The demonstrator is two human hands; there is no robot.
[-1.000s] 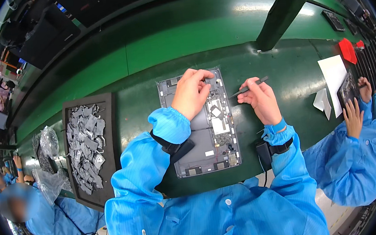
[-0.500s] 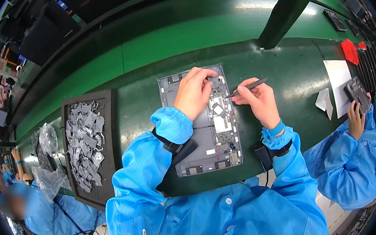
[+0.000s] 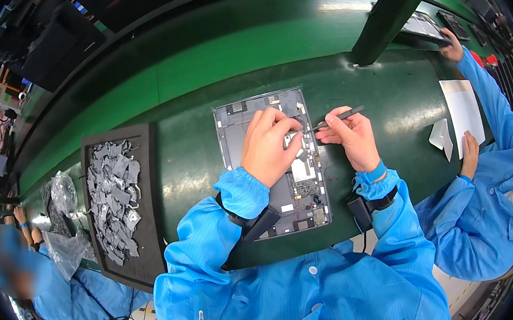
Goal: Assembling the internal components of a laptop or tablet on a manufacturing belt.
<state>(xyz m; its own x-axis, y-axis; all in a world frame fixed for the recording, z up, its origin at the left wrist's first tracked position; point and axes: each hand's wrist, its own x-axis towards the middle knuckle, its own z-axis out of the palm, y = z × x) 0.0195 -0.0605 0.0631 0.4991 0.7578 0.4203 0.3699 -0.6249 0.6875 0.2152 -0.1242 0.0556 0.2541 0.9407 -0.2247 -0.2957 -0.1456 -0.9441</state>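
Note:
An opened tablet (image 3: 234, 138) lies flat on the green bench, its inner side up, with a circuit board (image 3: 302, 170) along the right half. Over the upper part of that board, my left hand (image 3: 271, 146) rests with thumb and fingertips drawn together. Whatever is between them is hidden. My right hand (image 3: 352, 140) pinches slim black tweezers (image 3: 347, 114) just right of the tablet. Their tip points left, close to the tablet's right edge and my left fingertips.
To the left, a black tray (image 3: 150, 171) holds a heap of grey-black pieces (image 3: 114, 200). Clear plastic bags (image 3: 63, 193) lie beyond it. A green post (image 3: 400, 10) rises at the back. On the right, a co-worker's hand (image 3: 452, 46) grips a device; white paper (image 3: 462, 110) lies nearby.
My left fingertips have moved from the tablet's upper right corner down toward the board. The tweezers stay nearly in place. The co-worker at right has reached to the back shelf with a device.

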